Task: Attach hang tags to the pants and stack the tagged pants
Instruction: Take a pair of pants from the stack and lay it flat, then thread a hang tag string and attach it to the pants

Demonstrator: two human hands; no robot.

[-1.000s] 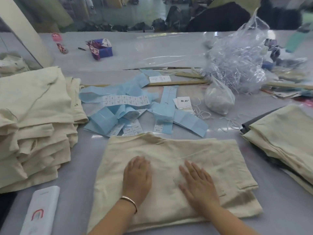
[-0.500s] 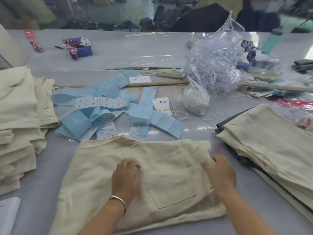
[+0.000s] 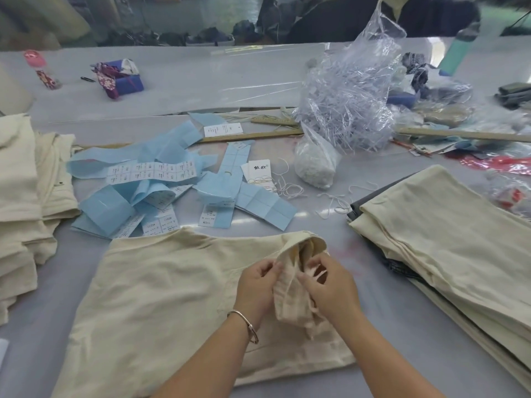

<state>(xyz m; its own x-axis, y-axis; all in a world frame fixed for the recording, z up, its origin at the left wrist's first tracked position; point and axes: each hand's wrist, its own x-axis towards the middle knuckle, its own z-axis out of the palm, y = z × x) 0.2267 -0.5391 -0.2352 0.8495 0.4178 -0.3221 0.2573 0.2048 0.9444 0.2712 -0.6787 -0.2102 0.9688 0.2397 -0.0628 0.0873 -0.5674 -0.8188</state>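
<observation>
While the pants (image 3: pixel 172 297) lie flat, both hands, left (image 3: pixel 257 288) and right (image 3: pixel 330 285), pinch their bunched right edge.

Long grey worktable (image 3: pixel 184 67), blurred workshop floor beyond

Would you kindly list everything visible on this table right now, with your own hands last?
pants being worked: one, cream, front centre
left pants stack: one pile, cream, left edge
right pants stack: one pile, cream over a dark piece, right
label strips: many, light blue with white stickers, centre
hang tag: one, white, beside the strips
loose strings: several, white
small bag: one, clear with white contents
large bag: one, clear plastic, far right
pouch: one, purple-blue, far left
bracelet: one, metal, left wrist
left hand: grip on the waistband
right hand: grip on the waistband
</observation>
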